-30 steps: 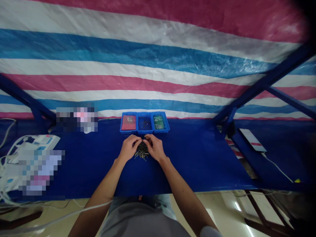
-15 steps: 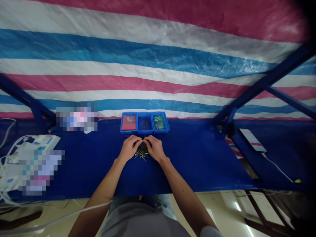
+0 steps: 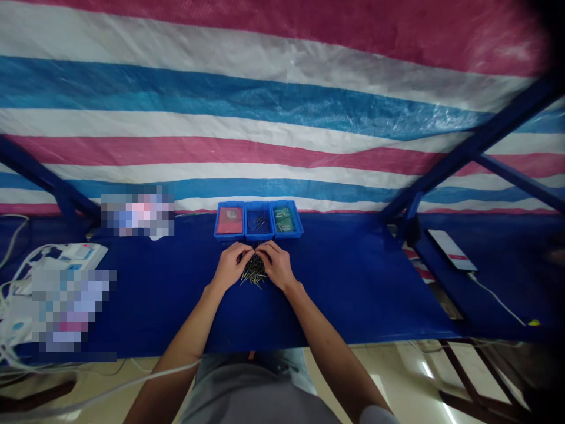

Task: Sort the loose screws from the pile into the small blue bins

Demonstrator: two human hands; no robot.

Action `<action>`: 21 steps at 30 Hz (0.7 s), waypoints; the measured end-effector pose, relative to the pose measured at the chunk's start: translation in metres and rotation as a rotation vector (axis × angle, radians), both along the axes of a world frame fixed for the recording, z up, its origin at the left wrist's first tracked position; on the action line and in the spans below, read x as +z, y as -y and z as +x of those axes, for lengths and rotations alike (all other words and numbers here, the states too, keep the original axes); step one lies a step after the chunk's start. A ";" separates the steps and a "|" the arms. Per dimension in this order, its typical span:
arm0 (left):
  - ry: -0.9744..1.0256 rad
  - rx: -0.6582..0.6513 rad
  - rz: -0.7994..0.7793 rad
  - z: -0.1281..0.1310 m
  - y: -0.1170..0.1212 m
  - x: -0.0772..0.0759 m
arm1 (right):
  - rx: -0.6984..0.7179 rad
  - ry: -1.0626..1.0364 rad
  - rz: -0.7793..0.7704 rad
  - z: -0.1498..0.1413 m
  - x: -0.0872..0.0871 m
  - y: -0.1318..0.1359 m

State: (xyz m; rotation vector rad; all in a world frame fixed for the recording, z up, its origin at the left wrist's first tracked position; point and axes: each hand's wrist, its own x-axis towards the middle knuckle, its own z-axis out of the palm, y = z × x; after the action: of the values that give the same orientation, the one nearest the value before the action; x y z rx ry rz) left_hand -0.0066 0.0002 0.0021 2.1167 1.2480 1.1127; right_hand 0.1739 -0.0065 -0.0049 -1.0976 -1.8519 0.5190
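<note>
- White cables (image 3: 13, 235) are trailing along the far left edge and are looping around a white power strip (image 3: 66, 256), which is lying on the blue table cover (image 3: 353, 306) and is partly hidden behind a blurred patch (image 3: 73, 312)
- A second blurred patch (image 3: 136, 212) is sitting near the back edge of the table
- The left hand (image 3: 229, 266) is resting at the near left side of the pile, with its fingers (image 3: 246, 252) curling inward and closing toward the right hand's; whether they are gripping anything cannot be told
- The pile of small dark metal pins (image 3: 253, 272) is lying on the table cover between the hands, just in front of the bins, with some pins splaying outward toward the person
- The right hand (image 3: 277, 266) is pressing in from the other side, with its fingers (image 3: 263, 250) also curled and meeting the left fingertips above the pile; any grip is hidden
- Three joined blue bins are standing in a row at the back: the left bin (image 3: 229, 220) is holding a red packet, the middle bin (image 3: 258, 221) dark pins, and the right bin (image 3: 286, 219) green packets
- A phone (image 3: 451, 249) is lying far right, with a white charging cable (image 3: 497, 305) running from it
</note>
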 end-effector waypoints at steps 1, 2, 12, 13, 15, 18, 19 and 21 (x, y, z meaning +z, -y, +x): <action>0.005 0.002 0.002 0.000 0.000 0.000 | 0.002 0.003 0.000 0.000 0.000 0.000; 0.009 0.002 0.002 0.000 0.000 -0.001 | 0.005 0.007 0.002 0.000 0.000 0.000; 0.034 0.006 0.010 0.001 0.001 0.001 | 0.003 0.038 -0.007 0.001 0.001 0.000; 0.037 0.008 0.004 0.001 0.001 0.002 | 0.002 0.040 -0.007 0.001 0.001 0.000; 0.043 0.007 -0.006 0.001 0.002 0.004 | 0.002 0.042 -0.007 0.001 0.001 0.000; 0.050 -0.006 -0.005 0.001 0.002 0.005 | 0.007 0.041 -0.009 0.002 0.001 0.000; 0.052 -0.009 -0.001 0.001 0.002 0.004 | 0.009 0.043 -0.012 0.002 0.002 0.000; 0.054 -0.010 0.002 0.001 0.002 0.003 | 0.016 0.047 -0.017 0.002 0.003 0.001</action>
State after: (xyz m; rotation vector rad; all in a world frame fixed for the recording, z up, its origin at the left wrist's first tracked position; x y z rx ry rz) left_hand -0.0056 -0.0018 0.0056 2.0774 1.2111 1.1595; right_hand 0.1757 -0.0071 -0.0019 -1.1162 -1.9018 0.5231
